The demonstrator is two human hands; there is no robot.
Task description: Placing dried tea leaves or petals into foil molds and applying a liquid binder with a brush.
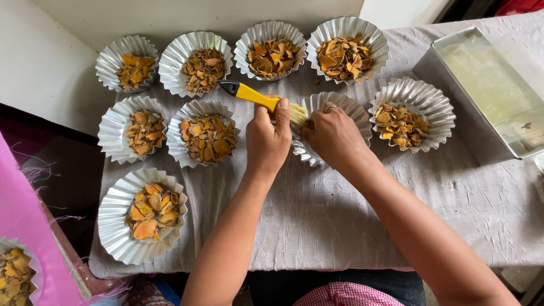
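Observation:
My left hand [267,136] grips a pastry brush [258,97] with a yellow handle and black tip; its pale bristles reach into an empty fluted metal mould [345,107]. My right hand [333,135], with a ring on one finger, holds that mould by its near rim and covers much of it. Around it stand several fluted metal moulds filled with orange-brown flakes, such as one just left of my left hand [208,137] and one to the right [403,120].
A rectangular metal tray [453,96] sits at the right on the grey cloth [340,226] covering the table. More filled moulds line the back row [272,56] and the left [146,214]. Pink fabric [22,226] lies at the left edge.

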